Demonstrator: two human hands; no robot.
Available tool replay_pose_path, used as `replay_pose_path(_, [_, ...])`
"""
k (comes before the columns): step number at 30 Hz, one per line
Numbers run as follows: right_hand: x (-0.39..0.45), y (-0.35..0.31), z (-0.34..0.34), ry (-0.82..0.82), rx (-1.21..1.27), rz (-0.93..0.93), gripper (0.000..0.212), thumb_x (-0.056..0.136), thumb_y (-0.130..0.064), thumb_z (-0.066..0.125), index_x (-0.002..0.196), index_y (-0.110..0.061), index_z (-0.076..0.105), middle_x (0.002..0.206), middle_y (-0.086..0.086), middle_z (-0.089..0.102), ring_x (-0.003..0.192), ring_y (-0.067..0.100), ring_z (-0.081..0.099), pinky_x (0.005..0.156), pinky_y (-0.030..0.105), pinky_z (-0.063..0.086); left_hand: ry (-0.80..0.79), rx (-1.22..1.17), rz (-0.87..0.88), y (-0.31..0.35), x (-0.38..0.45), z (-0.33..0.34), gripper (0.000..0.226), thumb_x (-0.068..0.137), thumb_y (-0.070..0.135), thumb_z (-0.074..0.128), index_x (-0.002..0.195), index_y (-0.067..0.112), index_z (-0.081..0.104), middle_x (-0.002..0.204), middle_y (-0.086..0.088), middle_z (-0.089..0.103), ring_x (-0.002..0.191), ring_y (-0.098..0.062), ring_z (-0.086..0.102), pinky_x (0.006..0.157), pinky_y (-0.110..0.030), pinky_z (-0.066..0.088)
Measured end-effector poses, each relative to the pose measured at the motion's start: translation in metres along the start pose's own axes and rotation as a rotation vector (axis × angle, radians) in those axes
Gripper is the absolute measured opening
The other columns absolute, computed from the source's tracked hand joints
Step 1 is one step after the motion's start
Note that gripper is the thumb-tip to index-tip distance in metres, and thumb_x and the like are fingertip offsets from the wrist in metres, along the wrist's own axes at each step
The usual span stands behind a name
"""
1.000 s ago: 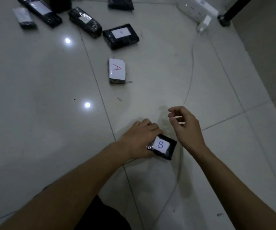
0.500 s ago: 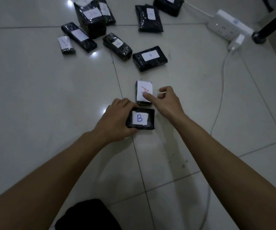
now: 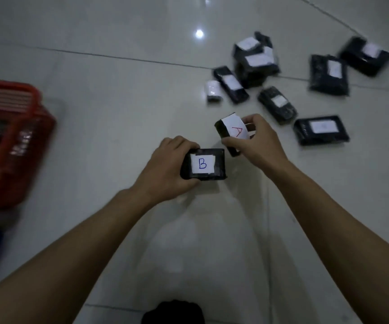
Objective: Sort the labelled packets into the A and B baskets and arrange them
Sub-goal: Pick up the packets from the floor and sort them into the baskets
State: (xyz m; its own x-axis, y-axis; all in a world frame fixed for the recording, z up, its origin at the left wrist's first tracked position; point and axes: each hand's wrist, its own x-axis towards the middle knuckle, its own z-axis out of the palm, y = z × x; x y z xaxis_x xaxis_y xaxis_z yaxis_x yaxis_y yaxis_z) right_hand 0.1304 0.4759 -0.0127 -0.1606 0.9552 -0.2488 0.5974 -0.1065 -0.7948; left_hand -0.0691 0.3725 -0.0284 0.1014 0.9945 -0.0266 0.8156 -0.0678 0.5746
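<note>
Early in the sort: left hand clasping the B packet, right hand clasping the A packet, both above the floor; red basket at left, some 8 packets unsorted beyond

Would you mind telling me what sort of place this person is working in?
Probably an indoor room, worked at floor level: glossy pale floor tiles with grout lines, black labelled packets scattered on them, and a red basket at the left.
</note>
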Motion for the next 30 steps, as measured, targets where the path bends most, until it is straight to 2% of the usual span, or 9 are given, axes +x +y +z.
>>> replay_pose_path(2, [0.008,-0.038,0.029,-0.086,0.032,-0.082,0.053,0.073,-0.031,0.083,0.118,-0.027,0.055,0.107,-0.009,0.060,0.088,0.006,0.062,0.064,0.021,0.049,0.106,-0.008,-0.096,-0.025,-0.016,-0.027,0.062,0.065,0.041,0.070,0.121,0.018,0.055,0.111,0.004,0.054,0.101,-0.018,0.046,0.086,-0.025,0.036])
replay_pose_path(4, [0.016,-0.074,0.063,-0.166,0.047,-0.170,0.053,0.075,-0.029,0.082,0.121,-0.027,0.056,0.104,-0.012,0.060,0.088,0.002,0.062,0.065,0.020,0.049,0.209,0.005,-0.190,-0.051,-0.038,-0.055,0.062,0.064,0.040,0.072,0.120,0.019,0.055,0.110,0.005,0.054,0.101,-0.019,0.047,0.083,-0.019,0.031])
replay_pose_path(9, [0.023,-0.158,0.150,-0.332,0.056,-0.353,0.062,0.079,-0.027,0.080,0.132,-0.025,0.048,0.116,-0.004,0.059,0.092,0.001,0.060,0.065,0.018,0.047,0.481,0.056,-0.416,-0.100,-0.107,-0.122,0.068,0.062,0.041,0.072,0.123,0.017,0.057,0.112,0.003,0.053,0.102,-0.014,0.043,0.082,-0.020,0.030])
replay_pose_path(14, [0.005,-0.242,0.237,-0.486,-0.024,-0.570,0.049,0.076,-0.023,0.083,0.113,-0.022,0.051,0.102,-0.008,0.060,0.084,-0.002,0.061,0.057,0.014,0.051,0.692,0.083,-0.601,-0.134,-0.178,-0.180,0.072,0.064,0.047,0.071,0.129,0.020,0.053,0.118,0.006,0.052,0.109,-0.014,0.041,0.084,-0.018,0.030])
replay_pose_path(16, [-0.001,-0.265,0.266,-0.478,-0.092,-0.663,0.043,0.074,-0.024,0.083,0.105,-0.022,0.054,0.097,-0.010,0.061,0.082,0.003,0.062,0.058,0.021,0.054,0.727,0.096,-0.643,-0.143,-0.197,-0.192,0.073,0.067,0.043,0.077,0.131,0.022,0.051,0.121,0.008,0.050,0.111,-0.010,0.038,0.086,-0.017,0.030])
replay_pose_path(20, [0.003,-0.298,0.317,-0.427,-0.301,-0.829,0.037,0.074,-0.023,0.081,0.101,-0.018,0.057,0.107,0.003,0.064,0.091,0.019,0.058,0.063,0.027,0.047,0.750,0.112,-0.698,-0.161,-0.213,-0.199,0.076,0.070,0.036,0.082,0.136,0.022,0.047,0.124,0.010,0.047,0.116,-0.011,0.035,0.093,-0.026,0.031])
replay_pose_path(24, [0.016,-0.309,0.353,-0.480,-0.516,-0.774,0.041,0.078,-0.025,0.081,0.110,-0.008,0.062,0.117,0.011,0.065,0.098,0.025,0.061,0.078,0.033,0.055,0.756,0.107,-0.714,-0.172,-0.210,-0.194,0.078,0.070,0.037,0.082,0.138,0.024,0.046,0.127,0.009,0.046,0.119,-0.011,0.034,0.095,-0.026,0.030])
replay_pose_path(28, [0.018,-0.303,0.362,-0.560,-0.542,-0.690,0.035,0.088,-0.037,0.071,0.108,-0.009,0.066,0.119,0.007,0.066,0.083,0.015,0.060,0.059,0.021,0.048,0.781,0.101,-0.729,-0.177,-0.206,-0.188,0.079,0.069,0.036,0.083,0.138,0.025,0.046,0.129,0.009,0.046,0.121,-0.013,0.034,0.101,-0.029,0.031])
replay_pose_path(30, [0.013,-0.301,0.357,-0.552,-0.535,-0.704,0.030,0.090,-0.035,0.068,0.109,-0.011,0.067,0.123,0.008,0.065,0.082,0.014,0.059,0.058,0.019,0.046,0.793,0.098,-0.731,-0.173,-0.211,-0.186,0.080,0.069,0.037,0.083,0.138,0.024,0.045,0.130,0.008,0.046,0.122,-0.012,0.033,0.101,-0.029,0.031])
